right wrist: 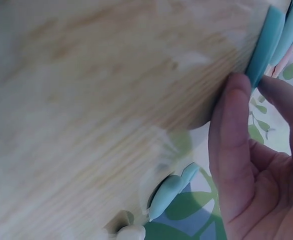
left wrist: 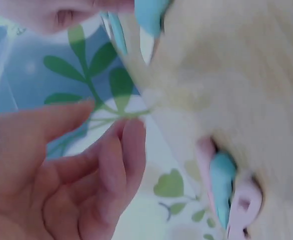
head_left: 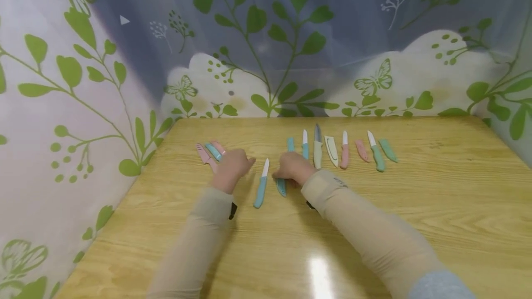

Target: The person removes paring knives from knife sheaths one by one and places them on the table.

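Observation:
My right hand pinches a blue knife sheath between thumb and fingers, low over the table; in the right wrist view the blue sheath stands at the fingertips. Just left of it lies a small knife with a blue handle and white blade, pointing away from me. My left hand hovers beside a small group on the left: a pink slotted piece, a blue piece and another pink one, partly hidden by the hand. In the left wrist view the left fingers are loosely bent and hold nothing.
Beyond my right hand lie another blue sheath and blue knife, a cream-handled knife, a cream sheath, a pink knife, a pink sheath, a green knife and a green sheath. A leaf-patterned curtain borders the table.

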`<state>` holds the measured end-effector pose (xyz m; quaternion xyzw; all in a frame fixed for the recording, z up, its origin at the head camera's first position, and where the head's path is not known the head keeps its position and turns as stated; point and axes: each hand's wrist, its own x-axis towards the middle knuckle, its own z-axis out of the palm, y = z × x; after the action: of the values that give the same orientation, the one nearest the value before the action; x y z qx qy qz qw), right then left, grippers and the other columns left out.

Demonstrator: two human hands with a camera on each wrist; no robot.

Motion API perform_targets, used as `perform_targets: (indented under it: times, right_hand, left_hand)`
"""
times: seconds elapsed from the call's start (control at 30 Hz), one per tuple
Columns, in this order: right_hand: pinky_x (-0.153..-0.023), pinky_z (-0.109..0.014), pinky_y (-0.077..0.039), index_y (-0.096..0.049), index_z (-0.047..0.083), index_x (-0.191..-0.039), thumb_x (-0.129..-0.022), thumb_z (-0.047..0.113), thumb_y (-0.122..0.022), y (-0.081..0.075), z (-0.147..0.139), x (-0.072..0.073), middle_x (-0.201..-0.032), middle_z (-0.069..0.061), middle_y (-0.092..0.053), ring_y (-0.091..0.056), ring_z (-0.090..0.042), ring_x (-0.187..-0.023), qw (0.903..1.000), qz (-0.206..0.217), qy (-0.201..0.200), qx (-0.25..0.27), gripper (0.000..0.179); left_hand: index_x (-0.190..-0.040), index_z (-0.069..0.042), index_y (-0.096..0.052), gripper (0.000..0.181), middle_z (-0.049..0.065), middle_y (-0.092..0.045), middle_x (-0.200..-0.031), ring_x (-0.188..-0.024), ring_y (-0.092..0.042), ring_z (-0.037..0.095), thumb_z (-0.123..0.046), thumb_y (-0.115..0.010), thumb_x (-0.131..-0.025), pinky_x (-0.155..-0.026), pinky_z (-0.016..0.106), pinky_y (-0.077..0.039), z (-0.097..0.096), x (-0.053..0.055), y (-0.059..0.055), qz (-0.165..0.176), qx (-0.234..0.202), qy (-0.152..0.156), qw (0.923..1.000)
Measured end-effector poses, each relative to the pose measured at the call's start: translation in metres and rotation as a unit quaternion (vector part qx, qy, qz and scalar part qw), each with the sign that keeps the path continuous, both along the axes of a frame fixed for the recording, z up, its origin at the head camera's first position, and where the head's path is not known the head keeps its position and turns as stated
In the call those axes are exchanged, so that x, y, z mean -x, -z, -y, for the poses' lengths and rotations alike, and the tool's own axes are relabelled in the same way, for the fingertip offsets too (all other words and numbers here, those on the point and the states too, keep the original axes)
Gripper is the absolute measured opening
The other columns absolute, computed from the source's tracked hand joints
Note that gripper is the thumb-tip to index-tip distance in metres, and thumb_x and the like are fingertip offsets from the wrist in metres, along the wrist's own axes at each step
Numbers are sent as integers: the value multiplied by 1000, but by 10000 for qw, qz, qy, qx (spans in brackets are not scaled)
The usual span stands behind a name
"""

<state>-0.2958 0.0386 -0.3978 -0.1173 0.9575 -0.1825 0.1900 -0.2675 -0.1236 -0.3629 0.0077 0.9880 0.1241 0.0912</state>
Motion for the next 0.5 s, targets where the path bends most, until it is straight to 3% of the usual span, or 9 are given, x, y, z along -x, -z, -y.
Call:
perform_targets:
  times: [0.03,0.07,0.13,0.2,0.27,0.3,0.37,0.47,0.5]
  right_hand:
    - [-39,-21,-41,-51,9,-57,-92,29,-67,0,0,0,-49,-3,-54,-53,-12,-40,10000,25,28,10,43]
    - [-39,-22,-42,-53,8,-58,-92,29,-67,0,0,0,-49,-4,-56,-54,-13,-40,10000,41,56,13,42]
    - [-40,-23,-43,-55,7,-59,-92,29,-66,0,0,0,-50,-6,-58,-55,-14,-40,10000,41,85,6,41]
    - [-40,-23,-44,-56,6,-59,-92,29,-66,1,0,1,-50,-7,-60,-55,-14,-40,9999,52,93,24,42]
    - [-40,-24,-45,-56,5,-58,-92,29,-66,1,1,1,-49,-7,-60,-55,-14,-39,10000,42,63,40,43]
    - [-40,-23,-45,-55,6,-57,-92,30,-66,1,1,1,-49,-7,-59,-55,-14,-39,10000,19,37,31,43]
    - [-41,-23,-45,-53,7,-56,-92,30,-66,1,2,1,-48,-6,-58,-55,-13,-39,10000,-15,12,-4,45]
    - [-42,-23,-46,-52,8,-56,-92,31,-67,1,4,0,-47,-5,-56,-54,-13,-38,10000,-70,7,-64,46]
    - [-42,-23,-46,-51,8,-56,-92,31,-67,1,4,0,-47,-4,-55,-53,-12,-38,9999,-82,5,-72,45]
  left_hand:
    - [-72,-2,-60,44,0,-42,-51,-42,-36,10,-33,-50,-102,-54,25,-36,3,2,-3,-172,70,-80,9998]
    - [-75,1,-62,46,6,-52,-56,-42,-34,10,-33,-49,-102,-52,25,-35,6,4,-6,-339,165,-131,9992]
    - [-84,4,-66,47,12,-60,-65,-43,-36,11,-34,-45,-103,-49,24,-35,11,9,-10,-436,286,-254,9983]
    - [-97,7,-66,50,22,-67,-90,-56,-53,18,-37,-43,-104,-52,27,-46,15,13,-11,-421,435,-405,9973]
    - [-107,8,-65,54,29,-62,-118,-83,-64,29,-40,-41,-104,-69,35,-55,18,19,-11,-457,535,-530,9961]
    - [-115,8,-61,57,27,-60,-123,-101,-62,36,-43,-40,-104,-83,41,-54,19,22,-11,-397,498,-621,9960]
    - [-132,8,-50,66,28,-40,-146,-132,-39,47,-49,-38,-102,-107,54,-38,22,28,-9,-341,420,-815,9952]
    - [-151,2,-23,80,24,-14,-159,-143,-12,51,-59,-33,-100,-113,64,-15,26,36,-5,-202,242,-1127,9931]
    - [-154,-1,-15,83,23,-8,-160,-144,-6,52,-61,-31,-99,-112,67,-12,28,39,-4,-154,153,-1264,9917]
